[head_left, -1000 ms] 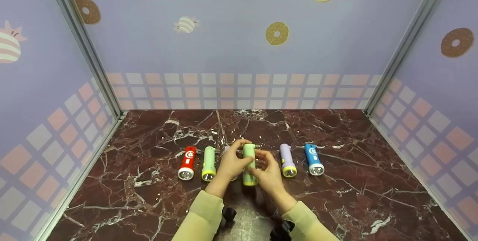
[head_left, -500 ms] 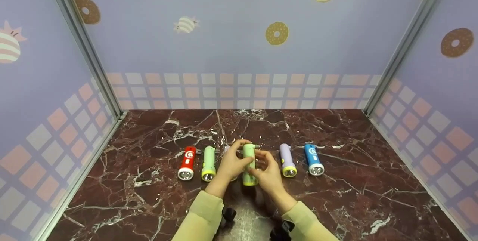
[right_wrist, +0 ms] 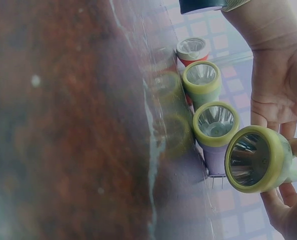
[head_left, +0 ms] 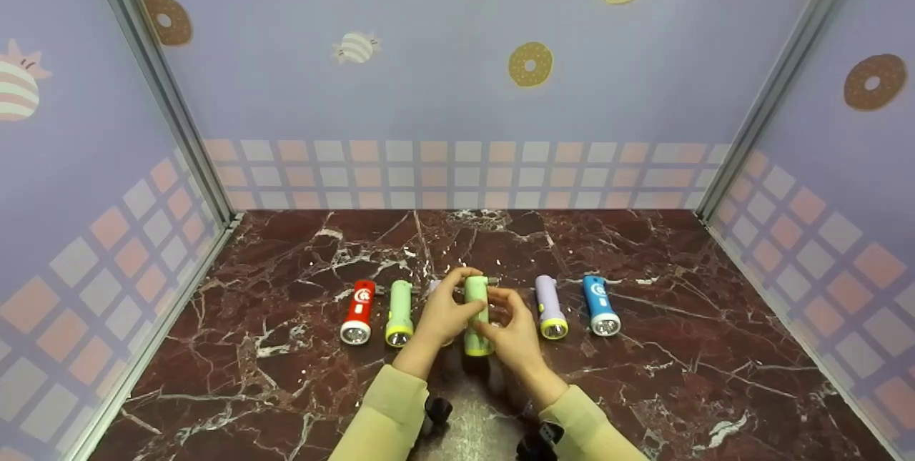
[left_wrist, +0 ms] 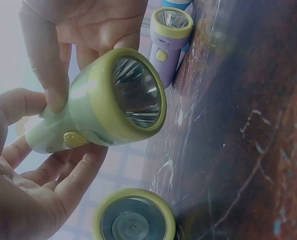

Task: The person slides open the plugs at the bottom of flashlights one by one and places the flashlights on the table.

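Note:
Both hands hold a light green flashlight [head_left: 477, 344] at the middle of the row, its yellow-rimmed lens toward the person. My left hand [head_left: 444, 314] grips the rear of the body, thumb on one side and fingers on the other. My right hand [head_left: 516, 336] has its thumb pressed on the body nearer the head, with its fingers bent behind. In the left wrist view the yellow switch [left_wrist: 74, 139] shows on the flashlight's side, close to the left fingers; the lens looks unlit. A purple flashlight [right_wrist: 216, 156] lies beside the left hand, mostly hidden by it in the head view.
Left of the hands lie a red flashlight [head_left: 358, 312] and another green flashlight [head_left: 400, 309]. On the right are a purple flashlight [head_left: 550, 304] and a blue flashlight [head_left: 600, 304]. Patterned walls enclose the dark red marbled table [head_left: 286, 389] at the back and sides.

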`<action>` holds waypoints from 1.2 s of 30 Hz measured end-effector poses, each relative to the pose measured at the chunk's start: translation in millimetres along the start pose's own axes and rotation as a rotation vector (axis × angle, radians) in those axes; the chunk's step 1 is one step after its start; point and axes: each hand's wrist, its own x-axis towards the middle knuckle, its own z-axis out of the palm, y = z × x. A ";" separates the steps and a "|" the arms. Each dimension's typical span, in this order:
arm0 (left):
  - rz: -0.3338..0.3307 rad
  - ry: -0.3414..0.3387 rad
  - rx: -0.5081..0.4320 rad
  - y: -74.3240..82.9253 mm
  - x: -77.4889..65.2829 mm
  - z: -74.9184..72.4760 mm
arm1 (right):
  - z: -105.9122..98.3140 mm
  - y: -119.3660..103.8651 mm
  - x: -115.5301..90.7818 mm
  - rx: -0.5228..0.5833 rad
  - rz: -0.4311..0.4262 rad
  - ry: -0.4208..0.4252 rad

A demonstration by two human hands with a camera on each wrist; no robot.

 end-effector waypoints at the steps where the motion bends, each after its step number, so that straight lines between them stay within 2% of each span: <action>1: 0.000 -0.001 -0.002 -0.3 0.1 0.1 | 0.1 0.0 -0.1 -0.001 0.000 0.000; 16: -0.005 -0.007 -0.015 -0.3 0.1 0.9 | -0.2 0.6 0.0 0.012 0.015 -0.001; 24: 0.003 -0.004 0.011 1.5 -0.9 1.1 | -0.9 1.2 0.2 0.017 0.008 -0.012; 36: 0.029 0.004 0.010 -1.1 -0.7 4.8 | -0.2 -1.6 0.7 0.012 -0.006 0.029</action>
